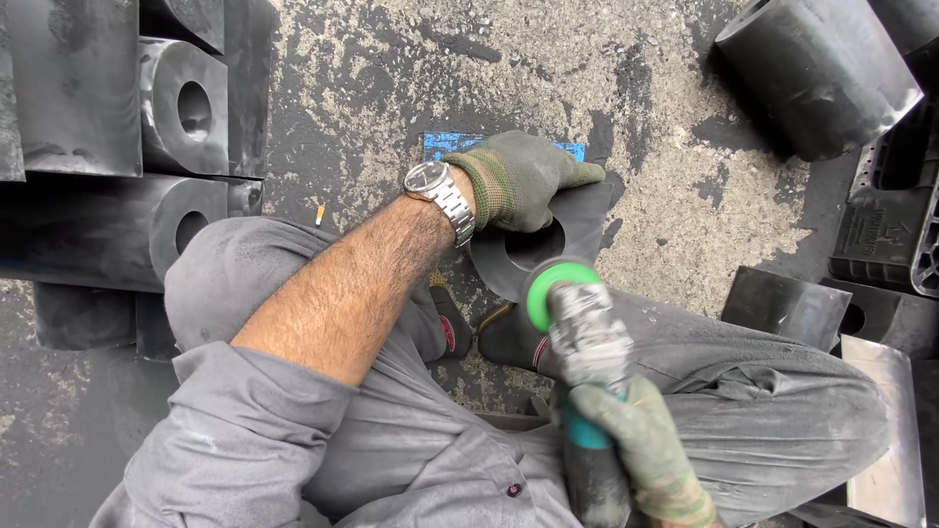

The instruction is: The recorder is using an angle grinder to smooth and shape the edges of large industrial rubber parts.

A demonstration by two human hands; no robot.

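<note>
Black rubber is the stuff underfoot: seen from the head camera, the left hand, gloved, presses flat and closed over the top of a black rubber block with a round hole, lying on the gritty floor between the person's shoes, while the right hand is wrapped tight round a green-headed power grinder whose head sits at the block's near edge. With tool and left fingers so near each other, a kick off the rubber could throw the head toward the glove, and the block could skid.
</note>
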